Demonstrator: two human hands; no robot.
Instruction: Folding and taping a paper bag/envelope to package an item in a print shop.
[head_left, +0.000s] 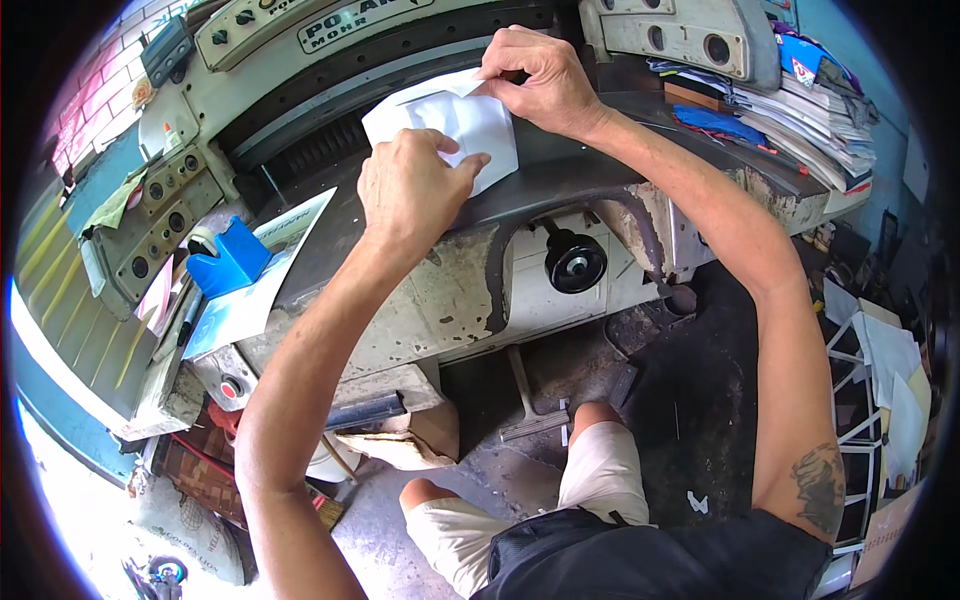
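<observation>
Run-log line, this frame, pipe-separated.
right hand: pinching white paper at upper edge | left hand: open, in front of paper | paper: over dark machine table

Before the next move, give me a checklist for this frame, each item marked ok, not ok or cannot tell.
1. Right hand gripping the white paper: ok, pinched at its upper right corner.
2. Left hand touching the paper: cannot tell; it is in front, thumb and fingers apart.
3. Paper flat on the dark worktable: not ok, it looks bent and raised.
4. Blue holder clear of both hands: ok, it sits off to the left.
5. Paper pile clear of the right hand: ok, well to its right.
6. Machine power off: cannot tell.
</observation>
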